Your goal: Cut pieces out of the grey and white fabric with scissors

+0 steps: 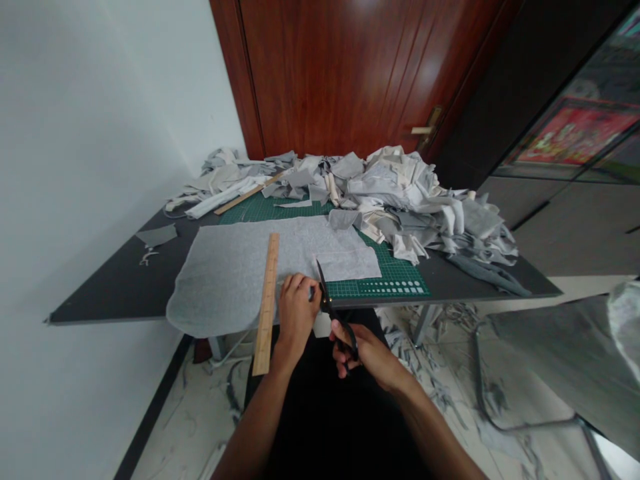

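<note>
My right hand (355, 350) is wrapped round the black handles of a pair of scissors (326, 303). The blades point up and away from me, over the front part of a light grey cloth (235, 260). My left hand (299, 303), fingers curled together, grips the cloth at its front edge, just left of the blades. Below the scissors hangs a small pale piece (323, 325), partly hidden by my right hand. A wooden ruler (267, 300) lies across the cloth to the left of my left hand, its near end jutting past the table edge.
Under the cloth is a green cutting mat (390, 267) on a dark table (115, 280). Cloth scraps (400, 187) are heaped along the back and right. A second wooden strip (250, 193) lies at the back left. A chair (560, 353) stands at the right; offcuts litter the floor.
</note>
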The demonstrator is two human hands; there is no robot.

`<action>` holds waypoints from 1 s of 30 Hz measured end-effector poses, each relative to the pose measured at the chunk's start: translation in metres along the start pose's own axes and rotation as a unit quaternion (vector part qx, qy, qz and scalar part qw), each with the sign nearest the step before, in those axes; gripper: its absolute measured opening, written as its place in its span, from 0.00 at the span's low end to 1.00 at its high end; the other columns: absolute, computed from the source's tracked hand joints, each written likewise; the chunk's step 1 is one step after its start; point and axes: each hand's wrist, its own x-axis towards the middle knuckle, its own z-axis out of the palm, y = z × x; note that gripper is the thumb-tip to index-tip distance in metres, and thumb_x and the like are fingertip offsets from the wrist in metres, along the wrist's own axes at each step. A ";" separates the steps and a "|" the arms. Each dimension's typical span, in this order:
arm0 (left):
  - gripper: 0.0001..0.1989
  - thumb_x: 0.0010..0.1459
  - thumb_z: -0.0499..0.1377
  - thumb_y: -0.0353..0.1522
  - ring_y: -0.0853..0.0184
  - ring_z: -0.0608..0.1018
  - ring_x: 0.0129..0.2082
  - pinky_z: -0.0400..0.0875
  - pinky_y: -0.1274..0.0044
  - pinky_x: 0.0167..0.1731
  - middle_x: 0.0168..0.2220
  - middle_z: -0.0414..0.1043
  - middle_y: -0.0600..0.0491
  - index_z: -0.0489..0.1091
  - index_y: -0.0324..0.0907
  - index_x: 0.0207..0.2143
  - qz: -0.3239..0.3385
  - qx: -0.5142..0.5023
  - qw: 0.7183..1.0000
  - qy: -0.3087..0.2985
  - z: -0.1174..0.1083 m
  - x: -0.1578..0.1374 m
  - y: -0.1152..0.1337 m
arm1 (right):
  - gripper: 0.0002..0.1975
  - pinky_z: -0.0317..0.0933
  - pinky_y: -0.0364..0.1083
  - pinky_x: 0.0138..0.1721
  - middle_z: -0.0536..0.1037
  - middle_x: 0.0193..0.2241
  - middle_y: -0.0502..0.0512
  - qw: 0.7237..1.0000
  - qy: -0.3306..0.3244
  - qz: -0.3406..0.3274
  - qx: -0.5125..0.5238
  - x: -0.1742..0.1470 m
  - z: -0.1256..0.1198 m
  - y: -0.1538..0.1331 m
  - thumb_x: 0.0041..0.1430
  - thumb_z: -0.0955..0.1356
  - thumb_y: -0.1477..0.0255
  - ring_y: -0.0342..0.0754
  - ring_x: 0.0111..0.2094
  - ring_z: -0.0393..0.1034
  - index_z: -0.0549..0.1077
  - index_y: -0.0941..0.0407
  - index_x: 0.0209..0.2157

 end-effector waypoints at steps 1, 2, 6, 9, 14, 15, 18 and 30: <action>0.08 0.63 0.58 0.25 0.56 0.74 0.42 0.70 0.67 0.44 0.36 0.75 0.49 0.73 0.44 0.32 -0.002 -0.004 1.000 0.002 0.000 0.000 0.000 | 0.36 0.56 0.42 0.27 0.66 0.21 0.44 1.000 0.002 -0.002 -0.004 0.000 0.001 0.000 0.55 0.63 0.34 0.41 0.20 0.67 0.67 0.56 0.36; 0.08 0.63 0.58 0.25 0.56 0.74 0.42 0.70 0.67 0.44 0.36 0.75 0.49 0.73 0.44 0.32 -0.003 -0.007 1.000 0.005 0.000 0.000 0.000 | 0.36 0.55 0.42 0.26 0.66 0.21 0.44 1.000 0.003 -0.004 -0.007 0.000 0.002 0.001 0.55 0.63 0.34 0.41 0.20 0.66 0.67 0.56 0.36; 0.07 0.63 0.58 0.25 0.56 0.74 0.41 0.69 0.66 0.44 0.36 0.75 0.49 0.73 0.44 0.32 -0.002 -0.006 1.000 0.006 0.001 -0.001 -0.001 | 0.36 0.53 0.41 0.25 0.66 0.20 0.44 1.000 0.004 -0.022 -0.018 0.001 0.003 0.003 0.55 0.63 0.34 0.40 0.19 0.66 0.66 0.56 0.33; 0.07 0.63 0.58 0.25 0.56 0.74 0.42 0.70 0.66 0.44 0.36 0.75 0.49 0.72 0.44 0.32 -0.003 -0.003 1.000 0.009 0.002 -0.001 -0.001 | 0.35 0.52 0.41 0.25 0.67 0.20 0.44 0.999 0.005 -0.029 -0.018 0.002 0.003 0.006 0.55 0.64 0.34 0.40 0.18 0.66 0.65 0.56 0.32; 0.07 0.63 0.59 0.25 0.56 0.75 0.42 0.70 0.66 0.44 0.36 0.75 0.50 0.72 0.44 0.33 -0.006 -0.011 1.000 0.014 0.003 -0.001 -0.001 | 0.34 0.51 0.42 0.23 0.65 0.18 0.43 0.999 0.013 -0.041 -0.012 0.004 0.005 0.010 0.54 0.65 0.35 0.40 0.17 0.66 0.63 0.55 0.30; 0.07 0.63 0.59 0.25 0.57 0.75 0.41 0.70 0.66 0.43 0.36 0.75 0.50 0.72 0.44 0.33 -0.006 -0.012 1.000 0.015 0.003 -0.001 -0.001 | 0.34 0.50 0.42 0.22 0.65 0.18 0.43 0.999 0.013 -0.044 -0.012 0.004 0.005 0.010 0.54 0.65 0.35 0.40 0.17 0.65 0.63 0.55 0.30; 0.07 0.63 0.59 0.26 0.57 0.75 0.42 0.70 0.67 0.43 0.36 0.75 0.50 0.72 0.45 0.33 -0.005 -0.015 1.000 0.020 0.003 -0.002 -0.001 | 0.34 0.49 0.42 0.21 0.65 0.18 0.43 0.999 0.010 -0.049 -0.009 0.004 0.006 0.011 0.54 0.66 0.36 0.40 0.16 0.65 0.63 0.55 0.29; 0.07 0.63 0.58 0.26 0.56 0.75 0.42 0.70 0.66 0.44 0.36 0.75 0.49 0.72 0.44 0.33 -0.007 -0.017 1.000 0.017 0.004 -0.002 -0.003 | 0.34 0.52 0.41 0.23 0.67 0.18 0.44 0.998 0.003 -0.061 -0.023 0.010 0.007 0.012 0.55 0.65 0.35 0.40 0.18 0.65 0.64 0.55 0.29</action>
